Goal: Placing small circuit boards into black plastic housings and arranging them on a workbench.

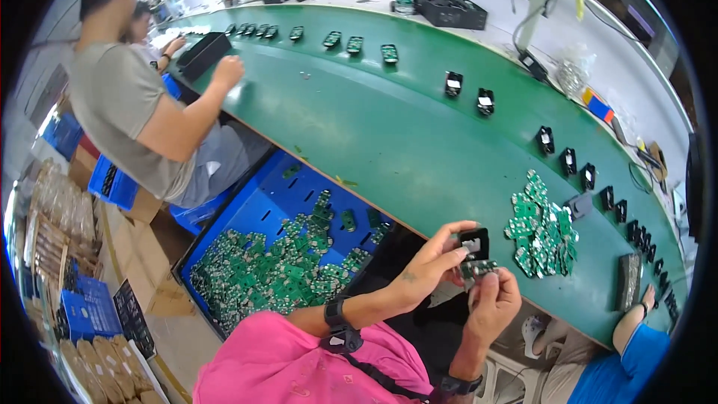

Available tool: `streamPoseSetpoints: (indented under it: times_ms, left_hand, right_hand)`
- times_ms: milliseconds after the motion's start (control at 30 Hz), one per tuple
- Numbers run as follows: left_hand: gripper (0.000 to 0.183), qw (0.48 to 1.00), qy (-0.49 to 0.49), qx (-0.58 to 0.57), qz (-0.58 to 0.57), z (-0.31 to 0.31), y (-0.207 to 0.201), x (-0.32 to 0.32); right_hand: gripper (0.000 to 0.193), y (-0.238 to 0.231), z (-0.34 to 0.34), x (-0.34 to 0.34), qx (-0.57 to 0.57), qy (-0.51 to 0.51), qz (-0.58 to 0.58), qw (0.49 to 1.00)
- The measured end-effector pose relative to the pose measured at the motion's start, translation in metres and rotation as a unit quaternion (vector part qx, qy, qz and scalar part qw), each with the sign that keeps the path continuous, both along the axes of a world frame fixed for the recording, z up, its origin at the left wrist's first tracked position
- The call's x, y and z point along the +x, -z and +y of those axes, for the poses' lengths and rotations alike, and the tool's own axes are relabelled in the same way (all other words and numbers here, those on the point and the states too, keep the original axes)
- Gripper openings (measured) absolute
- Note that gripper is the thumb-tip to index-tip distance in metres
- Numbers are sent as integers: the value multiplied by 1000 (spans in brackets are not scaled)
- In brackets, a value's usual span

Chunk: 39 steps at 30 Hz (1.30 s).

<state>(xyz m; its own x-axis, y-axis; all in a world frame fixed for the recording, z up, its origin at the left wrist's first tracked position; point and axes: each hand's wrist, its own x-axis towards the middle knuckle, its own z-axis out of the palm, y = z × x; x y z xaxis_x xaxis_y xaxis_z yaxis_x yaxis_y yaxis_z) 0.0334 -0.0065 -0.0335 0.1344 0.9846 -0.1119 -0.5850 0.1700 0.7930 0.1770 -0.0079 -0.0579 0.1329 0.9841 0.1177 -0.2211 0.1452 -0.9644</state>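
Note:
Over the table's near edge, my left hand (420, 269) grips a small black plastic housing (474, 240) with a pale inside, its open side facing up. Just below it, my right hand (495, 301) pinches a green circuit board (480, 268) between thumb and fingers. The board is close against the housing; whether it sits partly inside, I cannot tell. To the right of my hands, a loose heap of green circuit boards (532, 243) lies on the green table (359, 127).
A blue bin (258, 213) full of circuit boards stands left of me, below the table edge. Black housings (485, 101) line the table's far side, some holding boards. A co-worker (142, 97) sits at left by a black box (203, 56); another person's arm (632, 325) rests at right.

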Motion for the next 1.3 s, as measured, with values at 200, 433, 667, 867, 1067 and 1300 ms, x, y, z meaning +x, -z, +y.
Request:
streamPoseSetpoints:
  times_ms: [200, 433, 667, 867, 1067, 1300]
  left_hand:
    - [47, 994, 112, 4, -12, 6, 3, 3]
    - [58, 980, 29, 117, 155, 0, 0, -9]
    - [64, 966, 87, 127, 208, 6, 3, -9]
    - [58, 936, 63, 185, 291, 8, 0, -5]
    - [56, 926, 57, 200, 315, 12, 2, -6]
    - [54, 888, 31, 244, 390, 14, 0, -3]
  right_hand:
    - [26, 6, -3, 26, -14, 25, -25, 999]
    - [17, -19, -10, -4, -49, -23, -16, 998]
    - [11, -32, -9, 11, -66, -34, -29, 997]
    - [15, -37, 6, 17, -74, -22, -111, 991]
    - [13, -40, 10, 17, -80, -42, -137, 987]
    - [15, -40, 18, 18, -110, -45, -115, 986]
